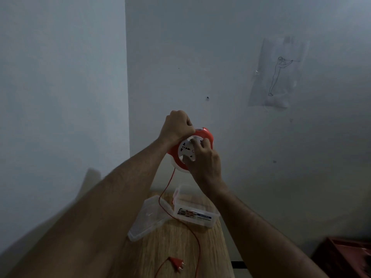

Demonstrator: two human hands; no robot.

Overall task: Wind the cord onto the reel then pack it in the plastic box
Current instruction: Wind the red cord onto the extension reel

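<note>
I hold a round red and white cord reel (pixel 185 150) up in the air in front of the wall. My left hand (pixel 177 126) grips its top edge. My right hand (pixel 203 159) is closed on the white socket face, fingers pressed on it. A thin red cord (pixel 197 240) hangs from the reel's bottom down to the wooden table and loops back to a red plug (pixel 176 262) lying near the front. The clear plastic box (pixel 193 210) stands open on the table below the reel, its clear lid (pixel 149 216) lying beside it to the left.
The narrow wooden table (pixel 172 247) stands against a pale wall corner. A line drawing (pixel 278 75) is on the wall at the right. A dark red piece of furniture (pixel 345 257) shows at the bottom right.
</note>
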